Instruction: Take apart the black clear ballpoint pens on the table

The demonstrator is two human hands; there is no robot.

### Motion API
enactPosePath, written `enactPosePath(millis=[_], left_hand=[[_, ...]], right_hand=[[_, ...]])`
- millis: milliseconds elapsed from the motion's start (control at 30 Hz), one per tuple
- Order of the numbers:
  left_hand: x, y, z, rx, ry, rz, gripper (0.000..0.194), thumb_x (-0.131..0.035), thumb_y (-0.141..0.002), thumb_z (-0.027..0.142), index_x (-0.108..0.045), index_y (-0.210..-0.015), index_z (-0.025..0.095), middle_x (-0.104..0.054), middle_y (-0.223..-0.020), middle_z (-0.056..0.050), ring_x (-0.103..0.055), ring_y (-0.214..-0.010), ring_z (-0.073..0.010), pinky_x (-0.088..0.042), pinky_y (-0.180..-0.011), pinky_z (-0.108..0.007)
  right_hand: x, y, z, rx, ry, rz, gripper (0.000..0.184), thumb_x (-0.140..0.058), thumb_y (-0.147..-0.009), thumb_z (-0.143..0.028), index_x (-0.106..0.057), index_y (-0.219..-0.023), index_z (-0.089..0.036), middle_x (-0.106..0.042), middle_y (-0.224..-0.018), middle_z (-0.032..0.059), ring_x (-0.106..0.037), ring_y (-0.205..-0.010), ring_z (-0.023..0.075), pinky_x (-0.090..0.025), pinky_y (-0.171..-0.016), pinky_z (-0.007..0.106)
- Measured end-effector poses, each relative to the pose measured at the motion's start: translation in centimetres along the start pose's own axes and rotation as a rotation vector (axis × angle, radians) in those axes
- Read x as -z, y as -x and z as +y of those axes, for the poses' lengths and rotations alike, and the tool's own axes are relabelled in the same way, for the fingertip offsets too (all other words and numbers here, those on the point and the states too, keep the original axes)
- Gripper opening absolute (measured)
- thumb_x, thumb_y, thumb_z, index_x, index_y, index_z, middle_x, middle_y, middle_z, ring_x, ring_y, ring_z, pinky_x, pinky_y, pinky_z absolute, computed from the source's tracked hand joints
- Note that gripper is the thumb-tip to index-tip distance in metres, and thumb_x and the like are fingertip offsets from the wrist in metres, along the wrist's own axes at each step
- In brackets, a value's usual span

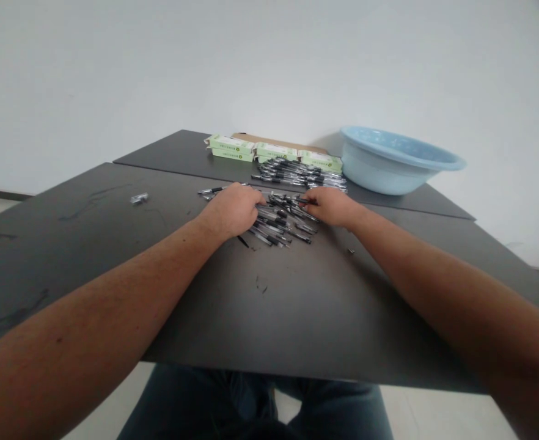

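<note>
A loose pile of black-and-clear pens lies on the dark table in front of me. At its left side is my left hand, back upward, with its fingers curled in against the pens; whatever they grip is hidden beneath them. My right hand is at the right side of the pile, fingers closed on the end of a dark pen. One more pen sticks out beyond my left hand. Behind the pile lies a neater heap of similar pens.
Green-and-white boxes stand in a row behind the pens, with brown cardboard behind them. A light blue basin sits at back right. A small clear piece lies left, a tiny bit right. A seam crosses the table.
</note>
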State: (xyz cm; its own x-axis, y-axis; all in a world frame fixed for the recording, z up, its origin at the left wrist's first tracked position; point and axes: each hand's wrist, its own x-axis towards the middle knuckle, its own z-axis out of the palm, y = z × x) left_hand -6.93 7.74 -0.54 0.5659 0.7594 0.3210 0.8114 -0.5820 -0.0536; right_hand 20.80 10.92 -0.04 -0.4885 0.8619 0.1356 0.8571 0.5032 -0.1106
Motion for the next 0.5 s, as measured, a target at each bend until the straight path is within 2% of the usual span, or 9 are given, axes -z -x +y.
enactPosePath(millis=[200, 500], left_hand=[[0.2, 0.0, 0.0, 0.007, -0.01, 0.004, 0.045, -0.047, -0.085, 0.014, -0.076, -0.12, 0.016, -0.077, -0.115, -0.01, -0.068, -0.111, -0.0272, -0.05, -0.105, -0.04], [0.3, -0.1, 0.1, 0.009, -0.007, 0.013, 0.044, -0.048, -0.085, 0.014, -0.077, -0.117, 0.017, -0.078, -0.112, -0.01, -0.069, -0.108, -0.0255, -0.05, -0.104, -0.038]], right_hand=[[-0.5, -1.6, 0.1, -0.004, 0.046, -0.061, 0.028, -0.059, -0.089, -0.028, -0.078, -0.111, -0.026, -0.078, -0.093, 0.004, -0.065, -0.078, 0.0199, -0.04, -0.066, 0.029], [-0.9, -2.2, -0.1, -0.025, 0.146, -0.059, 0.024, -0.063, -0.087, -0.028, -0.081, -0.102, -0.022, -0.077, -0.09, 0.0102, -0.066, -0.083, 0.0251, -0.042, -0.069, 0.033]])
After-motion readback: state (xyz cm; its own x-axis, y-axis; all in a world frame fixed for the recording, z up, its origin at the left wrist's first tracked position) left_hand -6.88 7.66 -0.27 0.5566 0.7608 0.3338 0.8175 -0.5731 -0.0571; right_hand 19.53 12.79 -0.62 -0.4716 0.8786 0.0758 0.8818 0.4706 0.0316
